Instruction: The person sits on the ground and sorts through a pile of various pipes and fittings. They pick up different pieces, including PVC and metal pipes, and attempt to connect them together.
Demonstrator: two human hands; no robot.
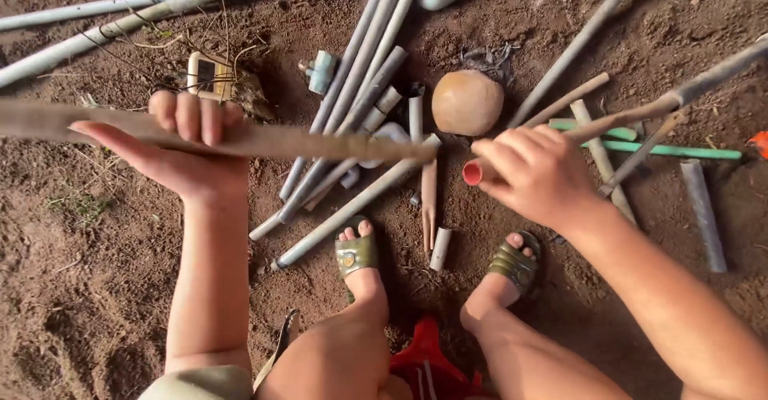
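Across the middle of the frame, your left hand [186, 150] is palm-up under a long, flat, brownish strip [240, 138], fingers curled over its far edge so the strip is gripped; the strip runs from the left edge to just short of your right hand. Your right hand [534, 172], right of centre, is closed around a slim pipe with a red end [474, 174]; the red mouth points toward the tip of the strip, near it but not touching, and you cannot tell from here whether anything sits inside that mouth. Behind the right hand the pipe slants to the upper right edge. On the bare brown soil [96, 288] above your hands lies a loose bundle of grey plastic pipes [364, 72], fanned out from upper centre to lower left. Just right of them rests a round tan ball-like object [468, 102]. A pale green pipe [680, 151] lies at the right, and a small yellowish box [206, 76] sits at upper left, its contents not readable. Your feet in olive sandals [357, 254] stand at lower centre.
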